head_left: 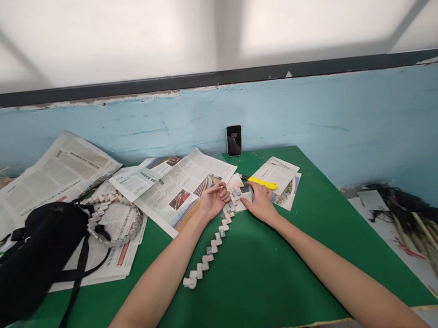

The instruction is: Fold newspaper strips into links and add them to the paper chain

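Note:
A zigzag chain of folded newspaper pieces [210, 250] lies across the green tabletop, running from the near side up to between my hands. At its upper end is my left hand [213, 201], palm turned up and fingers curled in beside the links; what they hold, if anything, is hidden. My right hand [262, 203] pinches a small folded piece of newspaper [246, 193] between thumb and fingers, close to the chain's end. Just beyond the right hand lies a yellow-handled utility knife [262, 183], partly over cut paper sheets [276, 172].
Newspaper sheets [176, 193] spread left of my hands. Further left, a black bag [52, 239] with straps sits beside a looped paper chain [112, 198]. A phone [234, 140] leans on the blue wall [301, 114]. Sticks [424, 231] lie beyond the table's right edge.

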Demonstrator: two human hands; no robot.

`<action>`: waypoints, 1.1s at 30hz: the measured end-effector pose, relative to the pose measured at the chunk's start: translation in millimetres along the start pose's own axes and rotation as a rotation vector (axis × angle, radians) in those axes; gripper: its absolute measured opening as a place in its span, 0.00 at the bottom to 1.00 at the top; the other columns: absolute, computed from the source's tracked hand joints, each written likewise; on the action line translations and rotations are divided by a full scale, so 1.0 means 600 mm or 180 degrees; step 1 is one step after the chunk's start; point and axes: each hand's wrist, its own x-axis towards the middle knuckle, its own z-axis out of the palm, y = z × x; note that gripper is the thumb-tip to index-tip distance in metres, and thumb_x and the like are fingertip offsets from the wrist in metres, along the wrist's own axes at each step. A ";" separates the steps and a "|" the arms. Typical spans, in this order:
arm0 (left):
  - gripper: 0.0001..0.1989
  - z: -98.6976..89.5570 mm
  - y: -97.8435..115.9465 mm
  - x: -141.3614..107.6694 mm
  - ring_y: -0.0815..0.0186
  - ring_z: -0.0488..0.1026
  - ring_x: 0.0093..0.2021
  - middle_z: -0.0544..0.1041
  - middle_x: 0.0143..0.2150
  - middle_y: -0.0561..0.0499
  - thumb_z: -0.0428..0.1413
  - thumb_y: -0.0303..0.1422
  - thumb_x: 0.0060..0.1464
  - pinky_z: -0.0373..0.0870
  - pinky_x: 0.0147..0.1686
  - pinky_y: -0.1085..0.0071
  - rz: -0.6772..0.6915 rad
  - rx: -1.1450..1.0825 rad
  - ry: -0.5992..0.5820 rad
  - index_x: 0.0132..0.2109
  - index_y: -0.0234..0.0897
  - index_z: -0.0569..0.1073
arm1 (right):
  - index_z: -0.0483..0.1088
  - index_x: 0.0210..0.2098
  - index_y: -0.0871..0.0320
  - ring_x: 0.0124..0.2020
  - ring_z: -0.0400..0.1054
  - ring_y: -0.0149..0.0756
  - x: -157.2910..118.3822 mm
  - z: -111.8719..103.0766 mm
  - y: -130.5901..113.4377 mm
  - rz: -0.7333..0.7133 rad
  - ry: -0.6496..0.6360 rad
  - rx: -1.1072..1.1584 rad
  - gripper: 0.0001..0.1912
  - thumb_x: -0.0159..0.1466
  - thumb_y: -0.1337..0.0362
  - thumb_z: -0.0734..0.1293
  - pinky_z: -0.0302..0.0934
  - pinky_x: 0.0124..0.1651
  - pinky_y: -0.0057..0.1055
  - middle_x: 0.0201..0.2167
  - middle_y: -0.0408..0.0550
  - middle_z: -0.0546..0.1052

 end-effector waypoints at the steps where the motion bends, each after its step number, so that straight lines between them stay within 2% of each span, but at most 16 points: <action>1: 0.05 0.000 0.000 0.000 0.69 0.55 0.23 0.56 0.21 0.55 0.57 0.30 0.52 0.54 0.28 0.68 0.0008 -0.0016 0.0003 0.37 0.35 0.72 | 0.68 0.56 0.55 0.52 0.66 0.55 0.001 -0.002 -0.001 0.0050 -0.0020 0.0200 0.25 0.61 0.57 0.70 0.54 0.56 0.50 0.50 0.55 0.76; 3: 0.05 0.000 0.000 0.000 0.69 0.55 0.23 0.56 0.21 0.55 0.57 0.29 0.52 0.54 0.28 0.68 0.0025 -0.0059 -0.0013 0.37 0.35 0.72 | 0.71 0.52 0.56 0.45 0.70 0.49 0.002 -0.007 -0.001 0.0206 -0.0011 0.0712 0.20 0.62 0.56 0.69 0.58 0.52 0.46 0.43 0.52 0.79; 5: 0.05 0.000 0.001 -0.001 0.69 0.56 0.23 0.56 0.22 0.55 0.57 0.29 0.52 0.55 0.28 0.69 0.0038 -0.0109 -0.0034 0.37 0.35 0.72 | 0.74 0.45 0.57 0.39 0.71 0.45 0.004 -0.012 0.002 0.0396 0.0191 0.1213 0.15 0.62 0.55 0.69 0.61 0.47 0.41 0.38 0.50 0.79; 8: 0.05 -0.001 0.002 -0.003 0.69 0.56 0.23 0.55 0.22 0.55 0.57 0.29 0.51 0.56 0.28 0.70 0.0059 -0.0188 -0.0035 0.37 0.34 0.72 | 0.72 0.38 0.57 0.37 0.69 0.42 0.010 -0.020 0.013 0.0677 0.1187 0.1703 0.14 0.63 0.52 0.69 0.63 0.42 0.37 0.35 0.49 0.77; 9: 0.05 -0.001 0.003 -0.003 0.69 0.57 0.23 0.55 0.22 0.55 0.57 0.29 0.51 0.56 0.28 0.70 0.0062 -0.0196 -0.0037 0.37 0.34 0.72 | 0.71 0.39 0.57 0.37 0.69 0.41 0.012 -0.022 0.018 0.0764 0.1582 0.1839 0.15 0.64 0.51 0.69 0.63 0.42 0.36 0.36 0.49 0.77; 11: 0.05 -0.001 0.003 -0.002 0.69 0.58 0.23 0.56 0.22 0.55 0.58 0.29 0.51 0.57 0.27 0.70 0.0058 -0.0158 -0.0023 0.37 0.34 0.72 | 0.69 0.43 0.56 0.38 0.70 0.40 0.017 -0.024 0.024 0.0867 0.2017 0.2214 0.16 0.65 0.51 0.68 0.65 0.41 0.35 0.38 0.49 0.76; 13: 0.06 -0.002 0.001 0.001 0.70 0.59 0.23 0.59 0.23 0.55 0.58 0.31 0.53 0.58 0.27 0.71 0.0047 -0.0079 0.0040 0.38 0.34 0.72 | 0.67 0.45 0.55 0.38 0.71 0.39 0.020 -0.024 0.026 0.0874 0.1855 0.2599 0.17 0.65 0.49 0.68 0.67 0.40 0.34 0.39 0.48 0.77; 17: 0.15 -0.001 -0.014 0.007 0.69 0.66 0.26 0.72 0.32 0.50 0.61 0.41 0.55 0.63 0.29 0.70 0.0245 0.0203 0.0157 0.44 0.35 0.74 | 0.68 0.41 0.55 0.34 0.72 0.40 0.015 -0.021 0.013 0.0789 0.0977 0.2872 0.18 0.63 0.48 0.70 0.68 0.36 0.33 0.34 0.46 0.78; 19: 0.21 0.002 -0.026 0.006 0.66 0.72 0.32 0.76 0.37 0.48 0.64 0.46 0.53 0.67 0.33 0.70 0.0536 0.0582 0.0221 0.47 0.37 0.74 | 0.69 0.41 0.54 0.33 0.73 0.41 0.010 -0.020 0.004 0.0724 0.0690 0.2810 0.18 0.62 0.47 0.71 0.68 0.35 0.34 0.33 0.46 0.78; 22: 0.27 0.003 -0.041 0.001 0.59 0.76 0.42 0.80 0.42 0.45 0.69 0.45 0.47 0.69 0.42 0.67 0.0635 0.1379 0.0203 0.50 0.35 0.76 | 0.70 0.42 0.54 0.33 0.73 0.42 0.006 -0.018 -0.004 0.0692 0.0425 0.2767 0.19 0.61 0.46 0.71 0.68 0.34 0.35 0.33 0.47 0.79; 26: 0.24 -0.005 -0.047 0.000 0.59 0.76 0.41 0.81 0.41 0.45 0.70 0.43 0.46 0.70 0.41 0.68 0.0686 0.2037 0.0348 0.46 0.33 0.79 | 0.70 0.41 0.54 0.26 0.69 0.39 0.012 -0.016 0.002 0.0816 0.0230 0.2952 0.21 0.60 0.45 0.72 0.64 0.29 0.33 0.28 0.44 0.77; 30: 0.21 -0.016 -0.047 0.009 0.63 0.75 0.38 0.80 0.40 0.48 0.68 0.44 0.49 0.70 0.40 0.69 0.0868 0.1742 0.0433 0.44 0.35 0.78 | 0.71 0.39 0.55 0.18 0.57 0.30 0.018 -0.018 0.010 0.0764 0.0020 0.3116 0.19 0.61 0.47 0.71 0.52 0.23 0.29 0.20 0.38 0.69; 33: 0.20 -0.017 -0.045 0.011 0.65 0.74 0.35 0.80 0.39 0.48 0.68 0.43 0.49 0.69 0.36 0.71 0.0819 0.1628 0.0499 0.45 0.36 0.78 | 0.72 0.40 0.56 0.18 0.55 0.29 0.018 -0.020 0.009 0.0699 -0.0125 0.3197 0.18 0.61 0.49 0.71 0.50 0.22 0.28 0.20 0.38 0.69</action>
